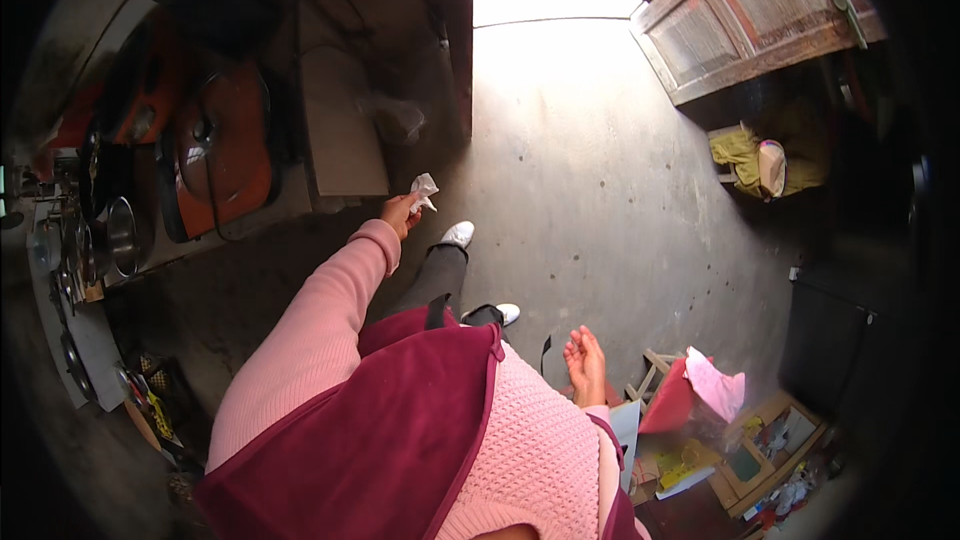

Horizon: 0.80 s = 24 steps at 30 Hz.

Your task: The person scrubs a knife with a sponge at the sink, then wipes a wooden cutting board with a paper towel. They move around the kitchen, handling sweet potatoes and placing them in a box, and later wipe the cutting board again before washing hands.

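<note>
Between the fingers of my left hand [400, 214] is a crumpled white tissue or cloth [424, 191], held out over the floor near the end of a counter. My right hand [586, 364] hangs at my side with nothing in it, palm partly turned up and fingers apart. Close beyond it stand a wooden stool [649, 375] and a red item [667, 406] with a pink cloth [716, 384] on top. Below my left hand my white shoes [458, 233] are set in a stride on the concrete floor [570, 187].
Along the left counter are an orange appliance or pan [225, 157] and a steel bowl [122, 236]. A bright doorway opens ahead, its wooden door [750, 15] swung to the right. Yellowish cloth [739, 157] lies on a seat at right. A wooden cabinet [769, 457] stands lower right.
</note>
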{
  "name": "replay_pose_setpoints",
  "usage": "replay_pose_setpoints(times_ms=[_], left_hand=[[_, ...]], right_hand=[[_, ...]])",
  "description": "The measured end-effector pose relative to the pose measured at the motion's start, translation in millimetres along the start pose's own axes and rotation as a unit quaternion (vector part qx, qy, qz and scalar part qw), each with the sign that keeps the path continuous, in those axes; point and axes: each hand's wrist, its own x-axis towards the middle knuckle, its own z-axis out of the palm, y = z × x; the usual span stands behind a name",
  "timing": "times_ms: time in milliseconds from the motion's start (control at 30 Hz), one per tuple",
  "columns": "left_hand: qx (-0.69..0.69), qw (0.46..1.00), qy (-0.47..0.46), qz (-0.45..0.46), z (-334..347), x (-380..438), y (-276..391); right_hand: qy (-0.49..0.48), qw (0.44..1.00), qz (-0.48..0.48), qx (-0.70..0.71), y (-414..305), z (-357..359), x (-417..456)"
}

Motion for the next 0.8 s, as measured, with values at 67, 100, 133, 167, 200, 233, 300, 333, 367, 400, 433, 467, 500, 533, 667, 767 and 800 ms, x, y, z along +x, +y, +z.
replay_pose_setpoints(times_ms=[67, 100, 133, 167, 200, 233, 300, 333, 367, 400, 433, 467, 500, 533, 667, 767, 800], left_hand=[[-0.030, 1.000, 0.007, -0.002, 2.5, 31.7, 28.6], [-0.034, 0.999, 0.030, 0.001, 5.2, 49.6, 43.3], [-0.067, 0.998, 0.014, 0.014, 4.8, 68.1, 59.6], [-0.095, 0.995, 0.002, 0.043, 5.1, 86.2, 74.1], [-0.117, 0.988, -0.006, 0.102, 6.5, 104.7, 88.1], [-0.100, 0.987, -0.043, 0.118, 2.6, 123.1, 108.4], [-0.045, 0.972, -0.075, 0.219, 0.9, 155.5, 145.2], [-0.026, 0.967, -0.044, 0.250, -1.3, 166.2, 161.4], [-0.074, 0.960, -0.066, 0.263, -2.2, 173.7, 178.3], [-0.132, 0.972, -0.063, 0.185, -5.7, 177.1, 196.0], [-0.106, 0.974, -0.049, 0.194, -4.8, 177.2, 203.1], [-0.079, 0.978, -0.023, 0.194, -5.9, 174.9, 208.3], [-0.054, 0.977, -0.001, 0.206, -6.2, 170.3, 206.6], [0.002, 0.982, 0.059, 0.179, -2.7, 165.5, 197.5], [0.293, 0.932, 0.040, 0.208, 14.1, 130.2, 83.6], [0.444, 0.850, -0.282, 0.004, 29.5, 90.0, -4.5], [0.482, 0.818, -0.308, -0.050, 43.1, 71.7, -33.8]], right_hand=[[-0.026, 1.000, 0.007, 0.006, 3.9, 16.8, -1.3], [-0.022, 1.000, 0.012, 0.008, 4.7, 26.1, -2.2], [-0.024, 1.000, 0.014, 0.009, 5.1, 36.0, -3.2], [-0.022, 1.000, 0.013, 0.007, 4.9, 44.6, -5.1], [-0.021, 1.000, 0.011, 0.006, 4.1, 52.7, -7.0], [-0.019, 1.000, 0.011, 0.006, 3.0, 59.2, -9.2], [-0.026, 1.000, 0.000, -0.001, -0.7, 67.5, -14.3], [-0.024, 1.000, -0.005, -0.005, -2.3, 69.0, -17.6], [-0.022, 1.000, -0.010, 0.001, -4.1, 69.2, -20.6], [-0.018, 1.000, -0.018, 0.007, -5.3, 68.0, -24.0], [-0.006, 1.000, -0.020, 0.015, -6.3, 65.9, -27.0], [-0.006, 0.999, -0.027, 0.017, -6.4, 63.0, -30.2], [0.003, 0.999, -0.029, 0.022, -5.5, 59.5, -33.1], [0.017, 0.999, -0.035, 0.027, -4.0, 55.3, -35.7], [0.023, 0.998, -0.041, 0.051, 16.4, 30.0, -44.9], [0.033, 0.995, -0.058, 0.069, 47.2, -0.2, -50.4], [0.046, 0.994, -0.065, 0.076, 59.9, -13.4, -52.4]])
